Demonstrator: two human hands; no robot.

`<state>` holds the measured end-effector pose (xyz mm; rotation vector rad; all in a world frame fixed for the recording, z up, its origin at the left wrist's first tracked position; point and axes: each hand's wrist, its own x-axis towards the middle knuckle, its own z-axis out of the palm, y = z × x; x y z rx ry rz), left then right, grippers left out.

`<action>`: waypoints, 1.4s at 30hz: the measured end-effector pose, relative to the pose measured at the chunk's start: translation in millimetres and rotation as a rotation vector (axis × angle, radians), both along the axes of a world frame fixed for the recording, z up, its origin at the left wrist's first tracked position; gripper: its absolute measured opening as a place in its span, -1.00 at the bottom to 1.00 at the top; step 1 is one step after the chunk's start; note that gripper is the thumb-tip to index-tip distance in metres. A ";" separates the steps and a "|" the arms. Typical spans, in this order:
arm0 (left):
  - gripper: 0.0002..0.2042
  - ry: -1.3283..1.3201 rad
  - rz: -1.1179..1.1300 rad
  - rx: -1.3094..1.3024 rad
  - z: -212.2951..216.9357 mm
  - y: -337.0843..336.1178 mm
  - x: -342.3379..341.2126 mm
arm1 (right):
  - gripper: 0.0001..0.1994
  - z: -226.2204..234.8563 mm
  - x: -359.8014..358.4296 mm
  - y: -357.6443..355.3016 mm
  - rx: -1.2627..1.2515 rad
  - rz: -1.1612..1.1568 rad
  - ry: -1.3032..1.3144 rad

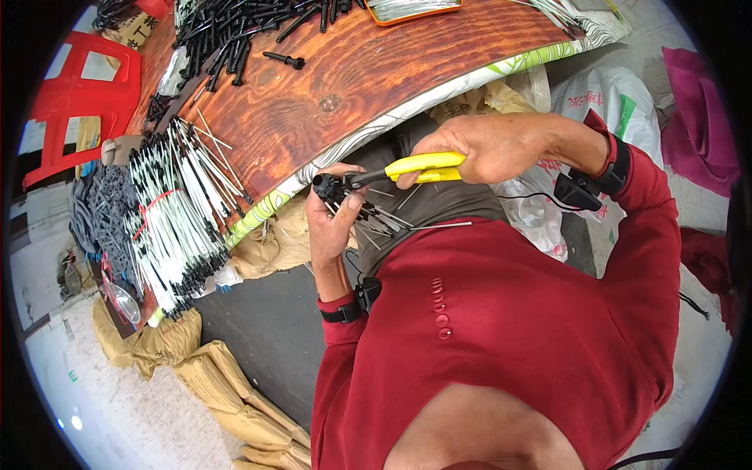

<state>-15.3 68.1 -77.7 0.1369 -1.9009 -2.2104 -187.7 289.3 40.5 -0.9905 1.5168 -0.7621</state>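
Observation:
My right hand (489, 149) is closed round the yellow handles of a pair of pliers (419, 163). The dark jaws point left and meet a black hub-like part (326, 186) with thin rods fanning out from it. That part sits in my left hand (330, 231), thumb and fingers wrapped round it, above my lap. Whether the jaws grip one of its rods is too small to make out. The rods (381, 223) spread toward my right, over my dark trousers.
On the wooden table (313, 110) are a heap of black stems (235, 35), an orange-rimmed tray (411, 9) of thin pins and bundled white rods with black ends (172, 219). A red plastic stool (82, 94) is at the left, brown paper sacks (231, 392) lower left, plastic bags (599, 106) at the right.

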 end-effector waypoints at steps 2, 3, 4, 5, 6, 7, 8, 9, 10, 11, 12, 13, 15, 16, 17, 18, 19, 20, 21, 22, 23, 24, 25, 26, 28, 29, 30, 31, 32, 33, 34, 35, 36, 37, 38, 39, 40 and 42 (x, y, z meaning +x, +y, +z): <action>-0.62 0.002 0.004 -0.002 -0.8 -0.1 0.4 | -0.37 7.1 1.9 -1.2 0.033 0.008 0.031; -0.62 0.004 0.008 -0.003 -1.4 0.0 0.7 | -0.37 5.5 1.8 -1.0 0.033 0.009 0.030; -0.62 0.008 0.010 -0.005 -1.5 0.1 0.7 | -0.37 2.3 1.7 0.3 0.023 0.005 0.008; -0.62 0.008 0.009 -0.005 -1.5 0.3 0.5 | -0.36 -1.4 1.5 1.4 0.012 0.001 -0.014; -0.62 0.008 0.011 -0.003 -1.6 0.5 0.2 | -0.36 -4.2 1.3 1.9 0.002 -0.003 -0.036; -0.62 0.009 0.013 -0.002 -1.7 0.8 -0.1 | -0.36 -6.3 1.0 1.8 0.002 -0.004 -0.036; -0.62 0.010 0.015 0.000 -1.7 1.0 -0.4 | -0.36 -8.3 0.6 1.7 -0.001 -0.011 -0.052; -0.62 0.009 0.015 0.001 -1.9 0.9 -0.4 | -0.35 -9.9 0.2 1.6 -0.004 -0.017 -0.068; -0.62 0.007 0.013 -0.004 -2.3 0.7 -0.4 | -0.35 -10.6 0.0 1.7 -0.007 -0.023 -0.084; -0.61 0.005 0.012 -0.008 -2.7 0.4 -0.3 | -0.35 -9.9 0.1 1.9 -0.007 -0.023 -0.084; -0.61 0.003 0.010 -0.012 -3.3 0.0 -0.2 | -0.35 -8.1 0.2 1.9 -0.012 -0.025 -0.084; -0.61 0.003 0.009 -0.012 -4.1 -0.8 -0.1 | -0.35 -5.9 0.3 1.9 -0.018 -0.027 -0.083; -0.55 -0.036 0.010 -0.029 -5.9 -3.1 0.3 | -0.35 -3.1 0.7 1.6 -0.024 -0.028 -0.083; -0.52 -0.056 0.010 -0.038 -6.1 -3.4 0.3 | -0.35 -1.8 1.0 1.6 -0.029 -0.021 -0.075; -0.52 -0.056 0.010 -0.038 -6.4 -3.2 0.6 | -0.35 -0.9 1.3 1.5 -0.034 -0.014 -0.067; -0.53 -0.054 0.017 -0.024 -4.9 -2.0 0.4 | -0.35 -0.7 1.4 1.4 -0.039 -0.007 -0.059; -0.54 -0.051 0.023 -0.011 -3.0 -0.5 -0.3 | -0.35 -1.9 1.5 1.9 -0.039 -0.009 -0.059; -0.55 -0.048 0.028 0.002 -2.1 0.3 -0.7 | -0.38 -4.8 1.6 2.3 -0.048 -0.008 -0.036; -0.55 -0.048 0.027 0.003 -2.3 0.3 -1.1 | -0.40 -8.2 1.8 2.5 -0.057 -0.007 -0.014; -0.57 -0.029 0.017 0.008 -3.0 0.1 -1.7 | -0.43 -10.6 2.3 2.6 -0.066 -0.005 0.009; -0.58 -0.010 0.007 0.012 -3.7 -0.2 -2.3 | -0.43 -11.9 2.8 2.6 -0.065 -0.006 0.008; -0.59 0.010 -0.002 0.017 -4.4 -0.6 -2.8 | -0.47 -13.4 3.3 2.2 -0.068 -0.015 -0.002; -0.59 0.009 -0.002 0.017 -4.4 -0.8 -3.2 | -0.51 -14.6 3.7 1.8 -0.071 -0.024 -0.012; -0.60 0.010 -0.004 0.003 -3.7 -1.0 -3.7 | -0.55 -15.9 4.1 1.5 -0.074 -0.033 -0.022; -0.62 0.013 -0.008 -0.024 -2.8 -1.1 -4.8 | -0.57 -18.6 5.3 1.1 -0.109 -0.036 -0.018; -0.62 0.011 -0.008 -0.024 -2.6 -0.6 -4.1 | -0.60 -19.6 6.1 0.9 -0.144 -0.038 -0.014; -0.62 0.009 0.005 -0.023 -2.4 0.3 -3.0 | -0.62 -20.0 6.9 0.8 -0.180 -0.041 -0.009; -0.62 0.006 0.017 -0.023 -2.3 1.3 -1.9 | -0.62 -19.3 7.6 0.9 -0.179 -0.041 -0.010; -0.62 0.004 0.030 -0.022 -2.4 1.7 -1.3 | -0.64 -17.7 8.3 1.0 -0.175 -0.058 -0.029; -0.62 0.003 0.029 -0.022 -3.7 1.5 -1.3 | -0.67 -16.1 9.1 1.0 -0.172 -0.074 -0.048; -0.63 0.033 0.026 -0.017 -6.3 1.1 -2.0 | -0.69 -15.1 9.8 1.2 -0.169 -0.091 -0.065; -0.65 0.063 0.022 -0.014 -9.0 0.6 -2.6 | -0.69 -15.4 10.5 1.2 -0.168 -0.092 -0.064; -0.66 0.093 0.019 -0.010 -10.4 0.2 -2.8 | -0.71 -16.6 11.4 1.0 -0.146 -0.081 -0.016; -0.66 0.093 0.020 -0.010 -10.7 -0.3 -2.5 | -0.72 -18.2 12.5 0.7 -0.125 -0.070 0.033; -0.66 0.101 0.019 0.018 -10.7 -1.1 -2.2 | -0.73 -19.5 13.7 0.3 -0.103 -0.058 0.081; -0.65 0.109 0.018 0.048 -11.0 -1.8 -2.1 | -0.73 -20.5 15.7 -0.7 -0.103 -0.058 0.080; -0.65 0.117 0.018 0.077 -11.5 -2.3 -1.9 | -0.72 -21.1 18.8 -2.7 -0.051 -0.076 0.088; -0.64 0.112 0.027 0.080 -12.9 -2.9 0.0 | -0.70 -23.5 24.4 -5.7 0.054 -0.114 0.101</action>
